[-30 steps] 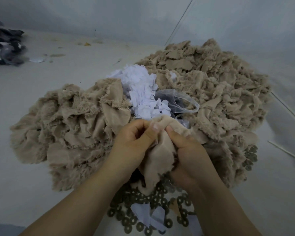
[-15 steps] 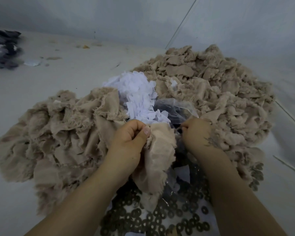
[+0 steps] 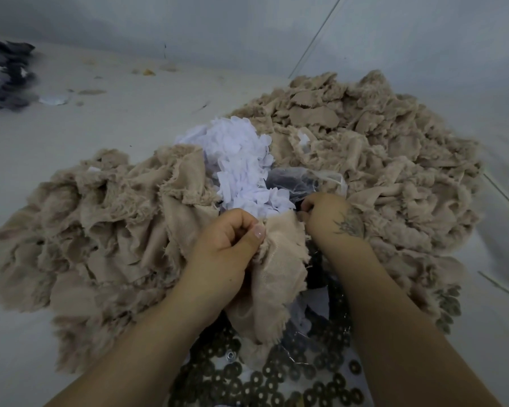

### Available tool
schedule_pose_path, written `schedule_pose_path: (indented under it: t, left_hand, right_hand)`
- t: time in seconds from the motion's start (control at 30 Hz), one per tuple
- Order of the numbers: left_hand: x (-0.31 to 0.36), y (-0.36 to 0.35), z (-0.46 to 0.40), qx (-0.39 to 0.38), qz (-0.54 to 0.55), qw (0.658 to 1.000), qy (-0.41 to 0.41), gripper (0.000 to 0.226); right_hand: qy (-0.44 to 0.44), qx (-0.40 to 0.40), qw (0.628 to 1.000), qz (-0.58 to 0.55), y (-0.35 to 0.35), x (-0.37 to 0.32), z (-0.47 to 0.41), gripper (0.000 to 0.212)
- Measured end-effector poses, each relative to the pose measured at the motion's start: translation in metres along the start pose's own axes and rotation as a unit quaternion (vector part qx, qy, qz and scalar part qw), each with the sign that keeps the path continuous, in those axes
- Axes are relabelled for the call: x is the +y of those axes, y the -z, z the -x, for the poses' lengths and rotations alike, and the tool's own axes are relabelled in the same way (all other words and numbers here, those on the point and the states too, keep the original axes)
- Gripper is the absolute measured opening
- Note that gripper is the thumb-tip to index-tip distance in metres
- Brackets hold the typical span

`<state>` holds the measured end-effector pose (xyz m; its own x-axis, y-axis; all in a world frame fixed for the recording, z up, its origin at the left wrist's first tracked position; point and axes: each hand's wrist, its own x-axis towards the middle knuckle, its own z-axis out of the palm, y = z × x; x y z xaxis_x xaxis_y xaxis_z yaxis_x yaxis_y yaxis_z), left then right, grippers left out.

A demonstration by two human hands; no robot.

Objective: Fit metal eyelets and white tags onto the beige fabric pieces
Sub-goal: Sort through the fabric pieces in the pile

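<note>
Dozens of dark metal eyelets (image 3: 276, 383) are lying in a loose spread at six o'clock, nearest the person, partly under both forearms. Just above them the left hand (image 3: 227, 245) is gripping one beige fabric piece (image 3: 274, 277), thumb pressing the frayed top edge against curled fingers while the rest is hanging down over the eyelets. At one o'clock from that hand, the right hand (image 3: 329, 215) is reaching, fingers curled, into the mouth of a clear plastic bag (image 3: 306, 183); whether it is pinching anything I cannot tell, since the fingertips are hidden. Beyond the hands, at twelve o'clock, the white tags (image 3: 241, 165) are heaped between two mounds of beige pieces (image 3: 379, 160), one at nine o'clock and a larger one running from one to three o'clock. Far off at ten o'clock a dark bundle of cloth (image 3: 6, 74) is sitting on the pale floor (image 3: 100, 118).

The step looks like fetching the next part for the held piece. To do it well, I think the left hand should be keeping the fabric edge pinched flat and exposed, and the right should be lifting out a single part rather than a clump, since the frayed threads could easily be snagging.
</note>
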<state>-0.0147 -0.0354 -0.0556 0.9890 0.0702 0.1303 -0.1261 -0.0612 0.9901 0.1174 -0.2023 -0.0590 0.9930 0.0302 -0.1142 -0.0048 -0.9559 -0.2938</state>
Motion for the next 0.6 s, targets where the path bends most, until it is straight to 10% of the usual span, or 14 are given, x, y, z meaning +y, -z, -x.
schedule_pose_path:
  t: [0.6]
  left_hand:
    - [0.0,0.005,0.004,0.009,0.028,0.999,0.016,0.037]
  right_hand:
    - [0.041,-0.002,0.999,-0.031,-0.005,-0.005,0.009,0.02]
